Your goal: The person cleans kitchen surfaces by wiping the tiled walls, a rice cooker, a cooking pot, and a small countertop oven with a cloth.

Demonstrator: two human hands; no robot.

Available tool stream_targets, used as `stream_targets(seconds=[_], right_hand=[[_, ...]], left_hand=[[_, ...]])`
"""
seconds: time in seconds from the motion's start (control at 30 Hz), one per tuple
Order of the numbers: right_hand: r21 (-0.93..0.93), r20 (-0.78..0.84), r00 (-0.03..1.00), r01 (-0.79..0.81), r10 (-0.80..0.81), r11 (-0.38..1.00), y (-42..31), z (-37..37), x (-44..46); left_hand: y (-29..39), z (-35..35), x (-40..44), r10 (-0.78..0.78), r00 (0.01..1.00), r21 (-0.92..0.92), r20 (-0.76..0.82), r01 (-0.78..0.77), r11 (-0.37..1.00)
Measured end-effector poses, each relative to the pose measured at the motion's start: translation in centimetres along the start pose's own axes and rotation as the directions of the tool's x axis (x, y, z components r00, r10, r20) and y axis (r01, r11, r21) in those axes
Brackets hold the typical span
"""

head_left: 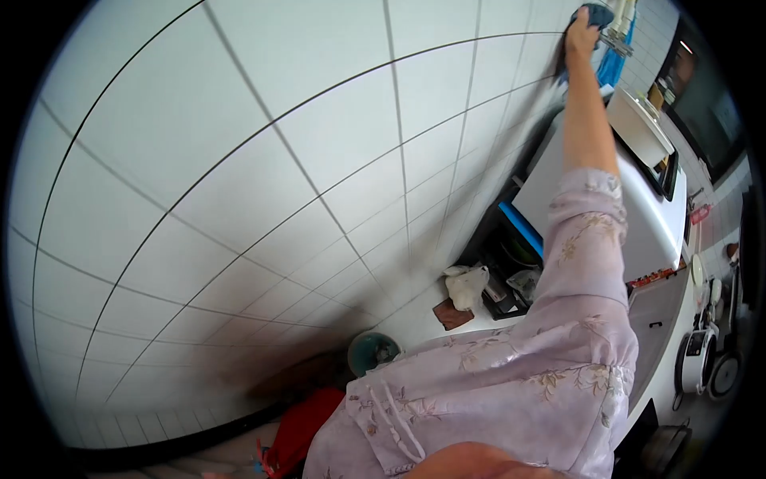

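Observation:
My right hand is stretched far out to the upper right, at the tiled wall. Its fingers are closed around a dark blue-grey cloth. Part of the cloth shows above the hand, and more of it lies along the wall side. Beside the hand, a metal fitting and a bright blue hanging thing are visible. The sleeve of a pale floral shirt covers my upper arm. I do not make out my left hand.
A white appliance stands under my arm, with a white basin on top. On the floor are a teal bin, a white plastic bag and a dark rack. A counter with a white cooker runs along the right.

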State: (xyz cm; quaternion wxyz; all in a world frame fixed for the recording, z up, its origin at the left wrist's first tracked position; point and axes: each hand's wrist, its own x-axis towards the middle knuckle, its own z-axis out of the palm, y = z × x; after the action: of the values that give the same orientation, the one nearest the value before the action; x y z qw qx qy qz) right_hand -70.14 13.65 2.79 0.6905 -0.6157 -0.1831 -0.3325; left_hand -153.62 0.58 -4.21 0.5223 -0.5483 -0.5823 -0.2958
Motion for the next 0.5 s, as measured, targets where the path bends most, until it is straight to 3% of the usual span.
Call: stream_targets(seconds=[0.07,0.1,0.17,0.23,0.3,0.33,0.43,0.5], right_hand=[[-0.024,0.003,0.986,-0.164,0.164,0.986,-1.3,-1.4,-5.2],[-0.064,-0.054,0.987,-0.157,0.154,0.986,-0.9,-1.6,-7.1],[-0.043,-0.043,0.959,-0.283,0.281,0.958,-0.2,-2.3,-10.7],[0.023,0.023,0.954,-0.299,0.299,0.954,-0.7,-3.8,-14.9],[-0.083,0.006,0.96,-0.277,0.279,0.957,1.6,-4.1,-16.9],[-0.012,0.085,0.966,-0.244,0.244,0.97,0.6,-5.0,-17.5],[-0.133,0.007,0.986,-0.165,0.167,0.977,2.4,-4.5,-17.3],[-0.328,0.099,0.969,-0.185,0.228,0.926,2.7,-4.9,-17.3]], left_hand=[[3.5,1.6,1.5,0.047,0.999,-0.153,-0.01,-0.048,0.987],[5.1,2.3,2.1,0.068,0.998,-0.227,-0.017,-0.07,0.971],[6.8,4.0,2.3,0.091,0.995,-0.313,-0.036,-0.098,0.945],[7.8,6.5,2.7,0.141,0.99,-0.449,-0.006,-0.129,0.884],[8.7,7.6,3.3,0.139,0.99,-0.535,-0.015,-0.125,0.836],[9.1,8.0,3.6,0.146,0.989,-0.605,-0.008,-0.121,0.787],[10.5,9.3,4.5,0.183,0.983,-0.637,-0.022,-0.155,0.755],[11.4,10.3,4.9,0.183,0.982,-0.671,-0.038,-0.161,0.724]])
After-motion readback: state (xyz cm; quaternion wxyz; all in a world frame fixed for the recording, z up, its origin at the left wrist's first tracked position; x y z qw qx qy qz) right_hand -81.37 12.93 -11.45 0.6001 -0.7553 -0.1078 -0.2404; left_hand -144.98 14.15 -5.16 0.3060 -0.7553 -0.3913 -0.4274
